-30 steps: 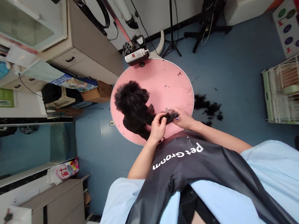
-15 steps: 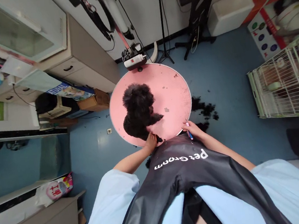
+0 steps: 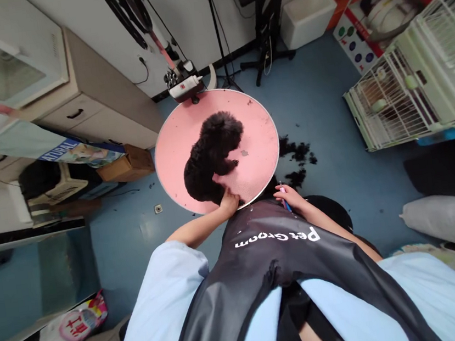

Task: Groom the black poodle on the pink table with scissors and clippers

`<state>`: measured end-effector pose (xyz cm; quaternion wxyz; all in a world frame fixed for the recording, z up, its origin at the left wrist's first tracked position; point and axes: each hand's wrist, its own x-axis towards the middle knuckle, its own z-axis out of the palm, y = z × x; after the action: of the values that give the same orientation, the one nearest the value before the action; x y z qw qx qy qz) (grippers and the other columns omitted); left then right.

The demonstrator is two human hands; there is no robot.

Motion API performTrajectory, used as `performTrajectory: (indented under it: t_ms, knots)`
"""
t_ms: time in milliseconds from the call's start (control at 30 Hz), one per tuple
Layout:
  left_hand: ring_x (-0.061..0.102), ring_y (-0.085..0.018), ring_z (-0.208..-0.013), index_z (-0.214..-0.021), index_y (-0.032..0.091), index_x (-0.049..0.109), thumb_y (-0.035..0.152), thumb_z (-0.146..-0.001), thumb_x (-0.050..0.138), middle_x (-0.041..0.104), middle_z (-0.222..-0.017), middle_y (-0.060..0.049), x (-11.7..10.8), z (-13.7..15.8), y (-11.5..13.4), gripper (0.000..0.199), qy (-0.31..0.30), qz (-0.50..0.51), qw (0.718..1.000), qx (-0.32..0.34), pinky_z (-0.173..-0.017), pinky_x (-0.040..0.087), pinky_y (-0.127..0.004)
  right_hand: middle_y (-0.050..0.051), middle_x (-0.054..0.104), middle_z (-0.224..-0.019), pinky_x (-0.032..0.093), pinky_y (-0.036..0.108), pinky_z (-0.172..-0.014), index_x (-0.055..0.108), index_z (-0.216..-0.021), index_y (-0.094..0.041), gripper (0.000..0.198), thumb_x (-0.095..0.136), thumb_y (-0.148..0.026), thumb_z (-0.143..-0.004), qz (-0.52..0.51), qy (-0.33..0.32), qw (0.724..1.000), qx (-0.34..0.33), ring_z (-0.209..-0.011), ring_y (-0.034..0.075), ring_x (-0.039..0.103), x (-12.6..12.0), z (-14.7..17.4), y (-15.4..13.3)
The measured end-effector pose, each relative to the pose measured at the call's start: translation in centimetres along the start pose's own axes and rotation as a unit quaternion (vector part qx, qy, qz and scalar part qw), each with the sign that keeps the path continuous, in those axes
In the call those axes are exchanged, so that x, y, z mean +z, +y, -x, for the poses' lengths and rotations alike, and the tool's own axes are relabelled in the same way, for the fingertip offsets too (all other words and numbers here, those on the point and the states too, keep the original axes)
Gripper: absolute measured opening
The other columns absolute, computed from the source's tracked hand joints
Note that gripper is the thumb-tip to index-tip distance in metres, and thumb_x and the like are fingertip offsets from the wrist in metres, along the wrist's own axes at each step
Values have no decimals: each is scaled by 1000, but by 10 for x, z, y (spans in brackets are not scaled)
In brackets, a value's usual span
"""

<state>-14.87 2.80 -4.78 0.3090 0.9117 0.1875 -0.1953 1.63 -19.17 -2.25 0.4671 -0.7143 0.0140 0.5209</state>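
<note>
A black curly-haired dog (image 3: 211,156) is on the round pink grooming table (image 3: 173,133), its head toward the far right and its rump toward the near left. My left hand (image 3: 229,203) is closed around one of its hind legs at the table's near edge; the paw is mostly hidden by my fingers. Just off the table's near right edge, my right hand (image 3: 292,198) grips a slim pink-and-blue tool (image 3: 284,199) with a metal tip. What kind of tool it is, I cannot make out. A black apron (image 3: 271,259) covers my front.
A holder with scissors and a white bottle (image 3: 186,88) hangs at the table's far edge. Black hair clippings (image 3: 297,151) lie on the blue floor to the right. A wire cage (image 3: 393,97) stands farther right, and a cardboard box (image 3: 129,163) and cabinets (image 3: 97,92) stand left.
The dog's head has swung away from me and to the right. My left hand keeps its hold on the leg. My right hand sits slightly farther off the table edge. The camera view has shifted.
</note>
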Motion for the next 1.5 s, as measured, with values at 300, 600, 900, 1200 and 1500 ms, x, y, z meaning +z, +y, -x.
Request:
performTrajectory:
  t_ms: [300,600,900,1200,1500]
  knots:
    - [63,-22,-73,-100,11,53,39,-84,47,67,-78,-10,-57,40,39,33,175,-122,970,121,-88,41,-38,-2,61,-71,45,27,-62,53,-112,-16,49,62,-26,-65,131,-26,975,-175,-63,13,56,20,7,-7]
    - [65,-17,-72,-108,13,56,35,-94,35,71,-91,-7,-74,53,50,34,256,-80,935,231,-67,38,-32,8,69,-93,42,33,-74,62,-115,-16,38,59,-23,-78,438,44,688,-578,-82,21,60,52,37,-74]
    - [66,-16,-69,-109,14,58,43,-96,31,71,-81,-4,-101,61,67,42,247,-90,933,244,-64,35,-31,7,69,-88,36,33,-69,62,-119,-17,38,59,-29,-84,489,79,568,-658,-77,19,56,52,49,-107]
    - [66,-17,-72,-110,13,59,44,-97,26,72,-85,-7,-106,57,75,47,208,-104,945,230,-66,36,-32,7,69,-86,37,31,-70,63,-118,-16,36,59,-29,-85,474,73,549,-685,-76,18,56,44,45,-115]
    - [65,-17,-72,-106,15,59,41,-97,28,71,-85,-6,-110,53,81,42,184,-120,950,222,-67,37,-32,7,68,-83,40,29,-68,63,-122,-20,39,57,-26,-84,490,19,592,-639,-72,16,57,37,35,-116]
